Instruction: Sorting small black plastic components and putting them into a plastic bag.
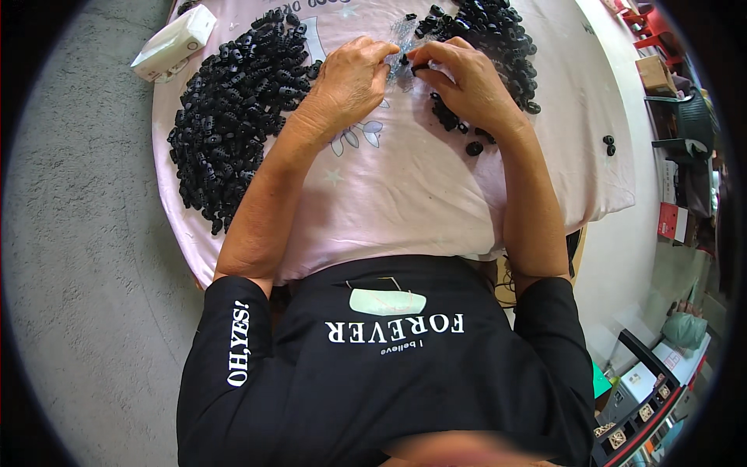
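Note:
My left hand [356, 74] is closed above the far middle of the cloth-covered table, thumb and fingers drawn together beside a crumpled, see-through material [402, 35]. What its fingertips hold, if anything, is too small to make out. Just to the right, my right hand [467, 84] pinches a small black plastic part [420, 68] between thumb and fingers. The two sets of fingertips nearly meet. A large pile of small black ribbed parts [233, 117] lies left of my left hand. Another pile of black pieces [506, 47] spreads beyond and beside my right hand.
A pale pink printed cloth [405, 210] covers the table. A white box [174, 43] sits at its far left edge. One loose black round piece [475, 148] lies near my right wrist, and two more [609, 145] near the right edge. Chairs and boxes stand on the floor at right.

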`<state>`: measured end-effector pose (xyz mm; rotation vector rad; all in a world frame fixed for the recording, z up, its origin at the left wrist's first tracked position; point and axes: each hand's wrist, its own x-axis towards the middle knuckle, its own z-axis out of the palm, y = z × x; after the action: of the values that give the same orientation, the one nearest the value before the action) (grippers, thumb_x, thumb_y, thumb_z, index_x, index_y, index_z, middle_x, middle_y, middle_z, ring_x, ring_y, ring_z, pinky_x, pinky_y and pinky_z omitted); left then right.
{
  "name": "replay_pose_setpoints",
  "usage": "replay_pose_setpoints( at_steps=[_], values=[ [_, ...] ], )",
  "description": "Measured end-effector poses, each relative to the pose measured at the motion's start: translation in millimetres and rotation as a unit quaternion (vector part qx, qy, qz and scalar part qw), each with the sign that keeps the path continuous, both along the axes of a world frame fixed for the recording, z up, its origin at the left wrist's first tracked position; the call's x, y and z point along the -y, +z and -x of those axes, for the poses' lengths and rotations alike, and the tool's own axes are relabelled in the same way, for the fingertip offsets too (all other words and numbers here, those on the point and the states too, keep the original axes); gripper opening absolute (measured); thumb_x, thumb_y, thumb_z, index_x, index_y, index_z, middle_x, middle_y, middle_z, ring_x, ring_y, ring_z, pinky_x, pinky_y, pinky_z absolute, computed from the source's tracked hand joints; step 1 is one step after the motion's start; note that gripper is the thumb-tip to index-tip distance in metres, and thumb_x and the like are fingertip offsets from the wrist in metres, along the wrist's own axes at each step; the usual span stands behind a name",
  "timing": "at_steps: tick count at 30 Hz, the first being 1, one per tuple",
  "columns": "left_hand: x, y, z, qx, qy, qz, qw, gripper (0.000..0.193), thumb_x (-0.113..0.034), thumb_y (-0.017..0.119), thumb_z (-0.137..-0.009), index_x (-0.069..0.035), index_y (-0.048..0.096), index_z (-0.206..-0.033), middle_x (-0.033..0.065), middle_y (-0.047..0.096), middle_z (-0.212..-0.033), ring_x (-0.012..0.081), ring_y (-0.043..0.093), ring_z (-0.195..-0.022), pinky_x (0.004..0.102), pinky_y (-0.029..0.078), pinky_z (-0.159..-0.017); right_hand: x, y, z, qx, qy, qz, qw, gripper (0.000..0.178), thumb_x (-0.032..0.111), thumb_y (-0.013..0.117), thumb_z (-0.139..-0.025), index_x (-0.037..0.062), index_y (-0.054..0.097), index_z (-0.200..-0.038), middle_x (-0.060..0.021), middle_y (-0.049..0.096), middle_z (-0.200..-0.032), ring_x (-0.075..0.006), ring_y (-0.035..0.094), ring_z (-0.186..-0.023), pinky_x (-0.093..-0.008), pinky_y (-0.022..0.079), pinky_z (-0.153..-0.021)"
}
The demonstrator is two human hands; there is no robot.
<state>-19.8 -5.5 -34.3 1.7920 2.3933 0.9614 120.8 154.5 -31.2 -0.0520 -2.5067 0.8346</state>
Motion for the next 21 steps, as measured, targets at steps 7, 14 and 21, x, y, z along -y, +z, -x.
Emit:
replay_pose_setpoints(
  at_steps=[7,14,21],
  values=[
    [0,-2,1,-0.003,-0.002,-0.012,1.000,0.027,-0.007,0.057,-0.093,-0.006,0.068,-0.118,0.0146,0.065,-0.101,0.0319,0.066,-0.092,0.0391,0.052,-0.085,3,7,-4,0.020,-0.071,0.010,0.997,0.014,0.012,0.070,-0.085,0.0076,0.070,-0.098,-0.0094,0.071,-0.088,-0.0290,0.062,-0.089,-0.0397,0.050,-0.082],
    [0,2,1,-0.011,0.008,-0.024,1.000,0.023,-0.007,0.058,-0.093,-0.007,0.070,-0.113,0.0138,0.066,-0.101,0.0312,0.066,-0.091,0.0392,0.052,-0.084,-1,9,-5,0.068,-0.124,0.041,0.989,0.014,0.011,0.067,-0.088,0.0050,0.067,-0.100,-0.0142,0.072,-0.086,-0.0339,0.069,-0.082,-0.0406,0.054,-0.075],
    [-5,-5,-9,-0.008,0.004,-0.030,0.999,0.020,-0.006,0.063,-0.090,-0.007,0.072,-0.107,0.0121,0.066,-0.097,0.0294,0.065,-0.087,0.0379,0.052,-0.082,3,5,-2,0.070,-0.103,0.122,0.985,0.014,0.008,0.063,-0.093,0.0001,0.061,-0.105,-0.0133,0.072,-0.085,-0.0237,0.070,-0.075,-0.0338,0.055,-0.069]
  ],
)
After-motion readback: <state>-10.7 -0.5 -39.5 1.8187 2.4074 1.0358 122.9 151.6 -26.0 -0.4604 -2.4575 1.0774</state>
